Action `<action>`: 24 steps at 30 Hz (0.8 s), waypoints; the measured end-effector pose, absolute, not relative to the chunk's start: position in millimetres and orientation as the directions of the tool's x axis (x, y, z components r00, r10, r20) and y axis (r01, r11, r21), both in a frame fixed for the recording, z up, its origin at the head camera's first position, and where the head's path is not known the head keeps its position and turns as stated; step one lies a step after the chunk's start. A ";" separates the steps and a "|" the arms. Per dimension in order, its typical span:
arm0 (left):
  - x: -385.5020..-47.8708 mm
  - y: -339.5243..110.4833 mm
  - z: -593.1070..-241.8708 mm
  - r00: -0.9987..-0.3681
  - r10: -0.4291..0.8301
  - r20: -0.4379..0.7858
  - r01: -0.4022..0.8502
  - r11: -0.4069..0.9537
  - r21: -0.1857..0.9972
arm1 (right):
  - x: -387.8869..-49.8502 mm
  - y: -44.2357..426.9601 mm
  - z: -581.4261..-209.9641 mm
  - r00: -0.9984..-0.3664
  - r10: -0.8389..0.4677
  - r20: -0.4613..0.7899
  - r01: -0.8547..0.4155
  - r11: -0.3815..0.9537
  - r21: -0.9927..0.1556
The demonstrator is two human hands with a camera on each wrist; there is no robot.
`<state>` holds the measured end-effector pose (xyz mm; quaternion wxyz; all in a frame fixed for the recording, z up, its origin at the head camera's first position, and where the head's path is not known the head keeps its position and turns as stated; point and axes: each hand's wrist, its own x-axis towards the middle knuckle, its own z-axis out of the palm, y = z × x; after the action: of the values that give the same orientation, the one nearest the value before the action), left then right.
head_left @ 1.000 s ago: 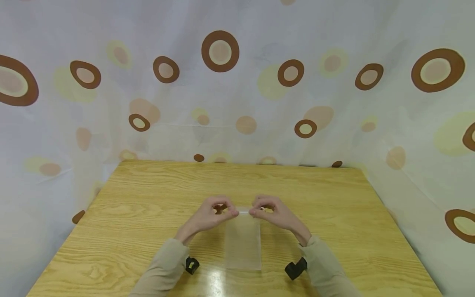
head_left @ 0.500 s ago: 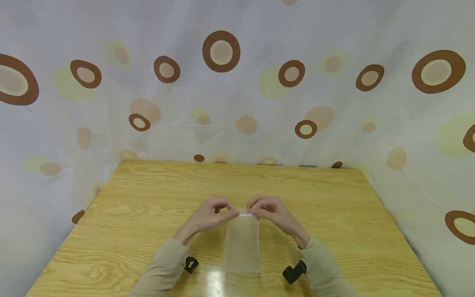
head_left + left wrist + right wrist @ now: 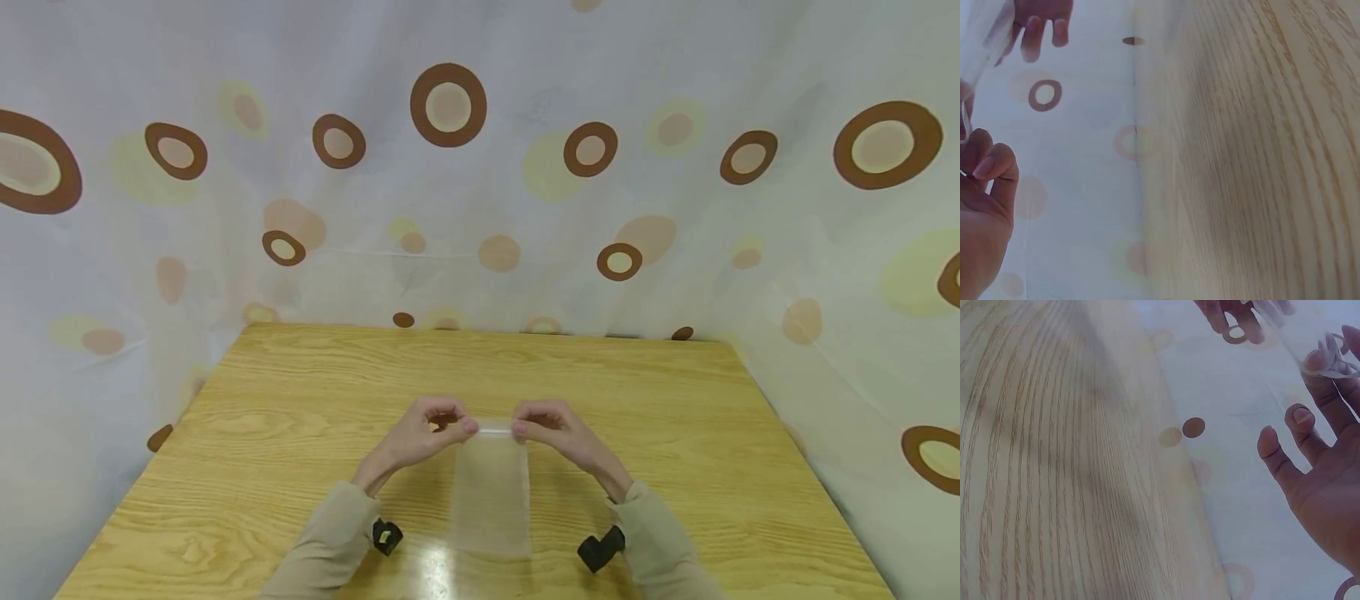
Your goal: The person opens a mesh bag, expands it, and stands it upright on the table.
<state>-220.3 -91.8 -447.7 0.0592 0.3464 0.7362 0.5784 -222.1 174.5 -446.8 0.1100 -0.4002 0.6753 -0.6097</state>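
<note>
A clear plastic bag [image 3: 491, 500] hangs from both hands near the middle of the table, a pale strip running along its top edge. My left hand [image 3: 420, 432] pinches its upper left corner between thumb and fingers; my right hand [image 3: 566, 433] pinches the upper right corner. In the left wrist view, the bag [image 3: 982, 37] shows at the upper left above my left hand [image 3: 985, 206]. The right wrist view has my right hand [image 3: 1329, 469] with its thumb and index at the bag's edge [image 3: 1297, 331] and the other fingers loosely spread.
The wooden table [image 3: 300, 375] spreads under both arms. A patterned cloth [image 3: 480, 192] with brown rings hangs behind it and at both sides. Black wrist devices, one at the left wrist [image 3: 387, 537] and one at the right [image 3: 600, 548], stick out below the sleeves.
The fingertips of my two hands have moved slightly apart along the bag's top edge, and the right fingers have shifted on it. The bag's lower end hangs slightly nearer to me.
</note>
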 end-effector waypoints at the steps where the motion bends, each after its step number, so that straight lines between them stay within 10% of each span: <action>1: -220.6 -91.8 -448.1 -0.758 0.576 0.305 0.437 0.103 0.893 | -222.4 174.7 -446.5 -0.648 -0.678 0.348 -0.412 -0.072 -0.908; 24: -222.7 -90.5 -453.5 -0.772 0.580 0.261 0.428 0.171 0.887 | -220.2 178.1 -452.4 -0.710 -0.628 0.321 -0.406 -0.008 -0.914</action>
<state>-222.7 -90.5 -453.5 0.0686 0.3307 0.7622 0.5523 -220.2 178.1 -452.4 0.0915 -0.3700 0.6984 -0.6058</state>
